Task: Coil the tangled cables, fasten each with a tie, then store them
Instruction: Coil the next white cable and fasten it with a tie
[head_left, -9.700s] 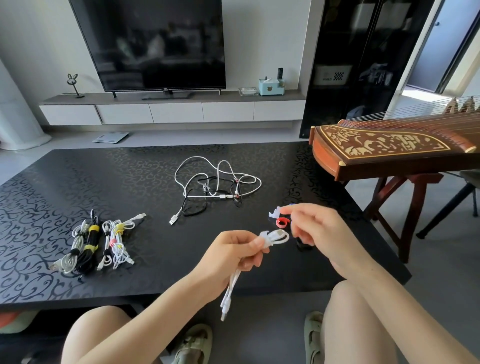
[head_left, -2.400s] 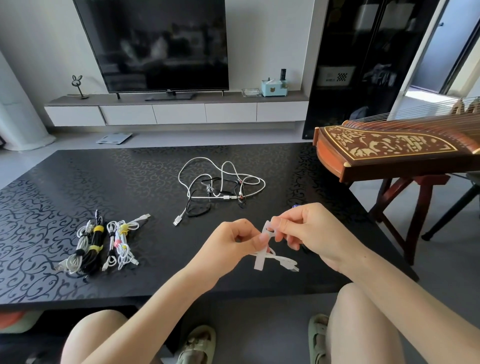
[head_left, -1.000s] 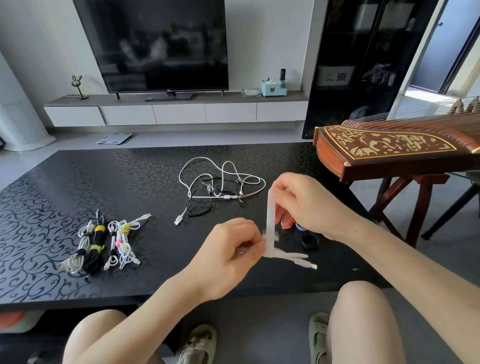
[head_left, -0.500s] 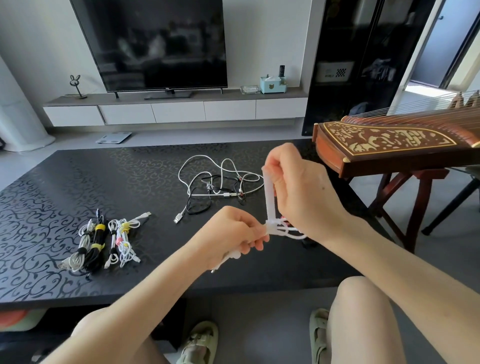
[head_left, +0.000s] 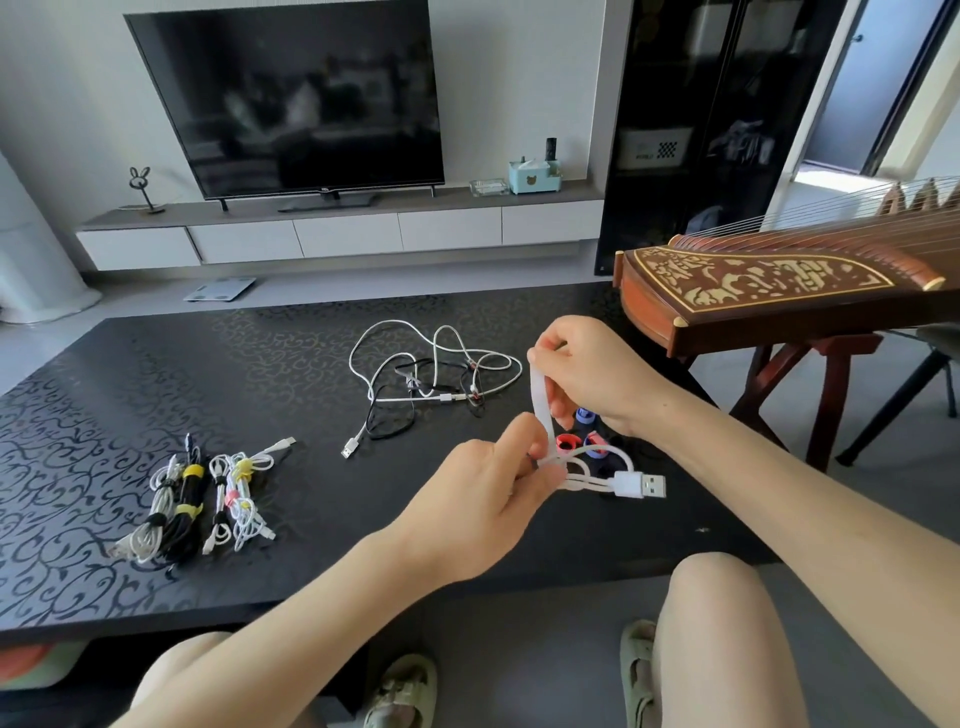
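Observation:
My left hand (head_left: 488, 488) grips a coiled white USB cable (head_left: 618, 483) above the near part of the black table (head_left: 104, 395); its plug points right. My right hand (head_left: 587, 374) pinches the top end of a white tie strap (head_left: 540, 405) that runs up from the coil, pulled taut. A tangle of white and black cables (head_left: 426, 379) lies at the table's middle. Several coiled, tied cable bundles (head_left: 202, 499) lie at the near left. Rolled ties, red (head_left: 567, 442) and blue (head_left: 584, 414), sit on the table under my right wrist.
A wooden zither (head_left: 779, 291) on a stand overhangs the table's right side. A television (head_left: 291, 98) and a low white cabinet (head_left: 343, 234) stand at the far wall. My knees and sandals show below the table's near edge.
The white tie strap has been drawn out of the coil by my right hand and held upward. Both hands have come down slightly and the coil's plug now points right.

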